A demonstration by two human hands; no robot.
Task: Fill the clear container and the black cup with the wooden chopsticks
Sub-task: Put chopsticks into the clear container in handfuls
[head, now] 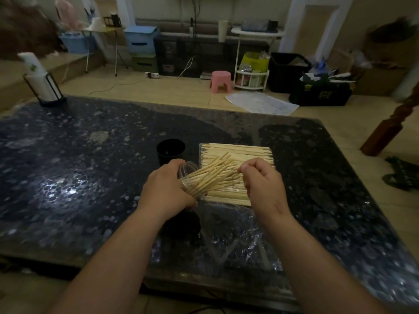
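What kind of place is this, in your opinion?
Probably a cluttered home room: a pink plastic stool, a blue storage bin and a white rack of packets stand behind the dark stone table.

A dark speckled stone table (pixel 90 166) fills the lower frame, a sheet of crumpled clear plastic wrap (pixel 229 225) lying at its near edge. At upper left, a white roll stands in a black wire holder (pixel 48 91) on the table's far corner. Beyond, on the wood floor at upper centre – a pink plastic stool (pixel 221 81) beside a white tiered rack (pixel 251 79), with a black bin (pixel 286 71) to its right and a blue storage box (pixel 140 39) further left. A turned wooden post (pixel 392 123) stands at right.
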